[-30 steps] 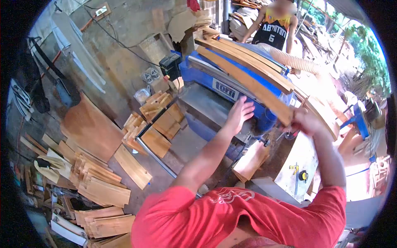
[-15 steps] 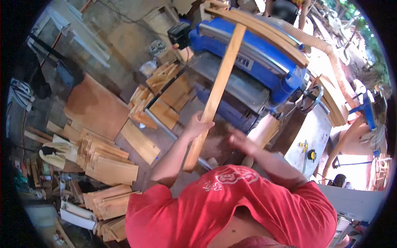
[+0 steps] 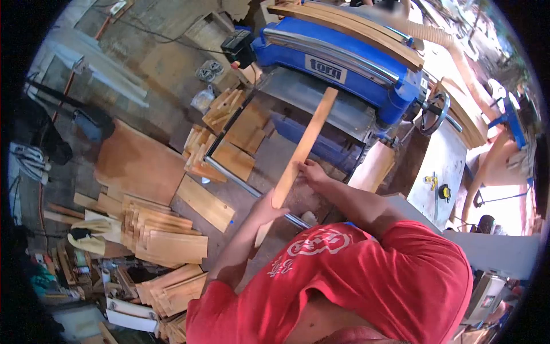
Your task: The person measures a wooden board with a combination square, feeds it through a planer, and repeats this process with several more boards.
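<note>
Sawdusty workshop floor, offcuts everywhere; both hands, left hand (image 3: 269, 202) and right hand (image 3: 312, 171), clamped on wooden slat (image 3: 306, 143), its tip on blue planer (image 3: 344, 63).

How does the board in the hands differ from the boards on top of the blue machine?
The held board is single, gripped by both hands, one end resting on the machine's grey table. The top boards are several, stacked untouched on the machine. The held board looks shorter. All are light brown wood.

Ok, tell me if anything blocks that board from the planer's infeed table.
Nothing visible blocks it. The board, held by the left hand and right hand, already has its far end over the bare grey infeed table of the blue planer.
</note>
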Available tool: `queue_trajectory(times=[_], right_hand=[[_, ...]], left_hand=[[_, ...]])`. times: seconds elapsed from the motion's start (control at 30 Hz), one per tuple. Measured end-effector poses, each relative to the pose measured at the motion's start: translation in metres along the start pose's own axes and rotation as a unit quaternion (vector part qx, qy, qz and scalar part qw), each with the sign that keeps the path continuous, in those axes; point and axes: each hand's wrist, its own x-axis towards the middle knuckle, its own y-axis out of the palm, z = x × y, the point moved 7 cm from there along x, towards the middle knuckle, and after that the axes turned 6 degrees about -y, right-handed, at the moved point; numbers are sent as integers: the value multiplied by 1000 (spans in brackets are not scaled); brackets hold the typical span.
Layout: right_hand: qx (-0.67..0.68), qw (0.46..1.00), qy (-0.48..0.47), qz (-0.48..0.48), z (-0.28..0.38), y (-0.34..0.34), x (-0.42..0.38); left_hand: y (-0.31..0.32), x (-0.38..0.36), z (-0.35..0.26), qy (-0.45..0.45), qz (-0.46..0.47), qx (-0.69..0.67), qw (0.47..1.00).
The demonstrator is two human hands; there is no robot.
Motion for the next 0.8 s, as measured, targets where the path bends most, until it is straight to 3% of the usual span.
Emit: queue_trajectory(times=[0.07,0.1,0.2,0.33,0.4,0.53,0.67,0.8], right_hand=[[28,999,23,-28,-1,-8,22],[41,998,-10,-40,-7,-18,41],[2,997,-2,-73,4,-26,54],[15,999,2,-46,7,-26,46],[86,995,53,-19,-3,-32,35],[-10,999,46,15,18,-39,-9],[-94,994,49,37,19,-80,-25],[-132,991,-5,7,76,-92,-47]], left_hand=[[-5,-4,-27,59,-7,183,981],[0,5,-19,52,-27,202,978],[4,32,-12,-4,-39,205,978],[4,42,-29,-10,-33,206,978],[8,55,-47,14,-40,159,986],[27,96,-62,-17,-39,225,974],[30,106,-61,25,-58,193,979],[34,116,-69,28,-94,194,976]])
